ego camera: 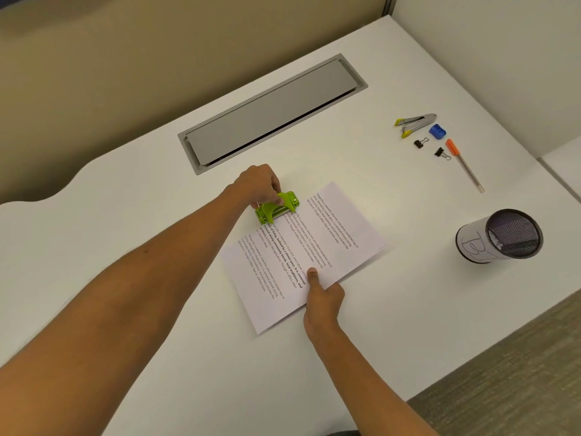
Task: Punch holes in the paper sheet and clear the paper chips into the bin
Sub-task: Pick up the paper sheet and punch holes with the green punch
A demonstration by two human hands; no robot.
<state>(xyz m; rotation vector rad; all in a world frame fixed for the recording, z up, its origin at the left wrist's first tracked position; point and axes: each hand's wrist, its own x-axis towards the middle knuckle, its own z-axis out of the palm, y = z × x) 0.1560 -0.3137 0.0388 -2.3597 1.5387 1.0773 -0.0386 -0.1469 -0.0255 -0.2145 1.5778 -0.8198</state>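
While the left hand (259, 184) curls its grip closed over the top of the green hole punch (277, 208), fingers wrapped around the lever, the right hand (323, 302) pinches the near edge of the paper sheet (303, 256), thumb pressed flat on the printed face and the other fingers tucked beneath. The sheet's far edge sits at the punch's slot, so the punch lies at the opposite side of the sheet from the right hand. Lines of print run across the sheet, some of them bold; the words "Village life is a peaceful" can be made out, the rest is too small to read surely. To the right, well apart from both hands, stands a black mesh bin (500, 239) wrapped in white paper with a hand-drawn scrawl that I cannot read. Farther back on the white tabletop (125, 215) lie a staple remover (415, 122), a blue sharpener (437, 131), two black binder clips (420, 142) and an orange-capped pen (464, 165).
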